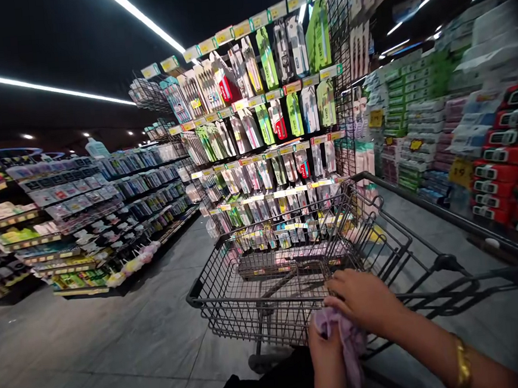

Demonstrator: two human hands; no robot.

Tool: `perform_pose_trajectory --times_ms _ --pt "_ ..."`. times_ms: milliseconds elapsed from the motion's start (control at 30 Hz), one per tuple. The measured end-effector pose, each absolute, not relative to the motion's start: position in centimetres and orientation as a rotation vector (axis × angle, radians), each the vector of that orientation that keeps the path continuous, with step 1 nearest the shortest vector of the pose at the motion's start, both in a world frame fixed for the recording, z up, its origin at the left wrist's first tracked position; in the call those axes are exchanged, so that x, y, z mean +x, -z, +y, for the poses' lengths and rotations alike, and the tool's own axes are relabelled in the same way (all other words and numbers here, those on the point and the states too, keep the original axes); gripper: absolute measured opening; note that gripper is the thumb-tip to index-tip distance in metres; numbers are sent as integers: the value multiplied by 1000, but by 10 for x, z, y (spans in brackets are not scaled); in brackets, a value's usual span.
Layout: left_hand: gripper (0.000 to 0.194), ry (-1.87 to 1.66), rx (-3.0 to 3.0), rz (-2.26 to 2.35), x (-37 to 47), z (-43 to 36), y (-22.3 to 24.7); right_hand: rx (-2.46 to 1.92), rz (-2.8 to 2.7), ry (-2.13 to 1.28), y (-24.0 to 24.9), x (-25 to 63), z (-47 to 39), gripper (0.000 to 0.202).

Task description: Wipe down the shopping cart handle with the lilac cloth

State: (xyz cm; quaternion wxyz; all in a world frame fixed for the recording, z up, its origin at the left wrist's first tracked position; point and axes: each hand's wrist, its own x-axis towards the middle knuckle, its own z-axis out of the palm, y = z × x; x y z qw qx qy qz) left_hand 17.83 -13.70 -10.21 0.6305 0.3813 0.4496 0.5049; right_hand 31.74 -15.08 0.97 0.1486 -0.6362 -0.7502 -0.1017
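Observation:
A lilac cloth (349, 348) drapes over my left hand (321, 344) and hangs down beside it. The fingers of that hand are hidden under the cloth and behind my other hand. My right hand (366, 299), with a gold bracelet (463, 363) on its wrist, reaches across from the right. Its fingers are curled closed at the top of the bunched cloth. Both hands are close to the near side of a dark wire shopping cart (232, 307); whether they touch its wires I cannot tell.
Ahead stands a display rack (291, 146) hung with packaged toothbrushes. Stocked shelves (120, 199) line the left side. Stacks of red packs (493, 181) and other packages rise at the right. Grey tiled floor (131, 341) stretches left of the cart.

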Motion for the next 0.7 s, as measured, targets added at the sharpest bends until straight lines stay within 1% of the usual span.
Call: perform_pose_trajectory --times_ms 100,167,233,267,300,367,433,500,633,700 --pt "25 -1216 1405 917 171 -143 66 -1947 -2041 356 -13 340 -162 47" --pt "19 -1238 1701 893 161 -142 60 -2058 -1956 402 -6 351 -167 54" --pt "20 -1188 1871 902 150 -137 76 -2149 -1900 434 6 355 -168 58" --pt "25 -1123 1920 907 145 -134 90 -2183 -1886 441 12 355 -168 60" --pt "24 -1064 1927 973 141 -130 106 -2208 -1879 445 17 354 -168 62" --pt "21 -1009 1834 1163 136 -126 135 -2236 -1872 457 23 352 -166 65" --pt "20 -1017 1756 1215 136 -126 146 -2235 -1880 466 23 350 -166 65" --pt "17 -1076 1756 1125 142 -132 133 -2232 -1887 468 20 349 -167 66" --pt "31 -1177 1976 762 159 -146 75 -2216 -1897 466 18 349 -168 66" --pt "34 -1162 2032 716 163 -147 61 -2205 -1902 470 20 349 -167 66"
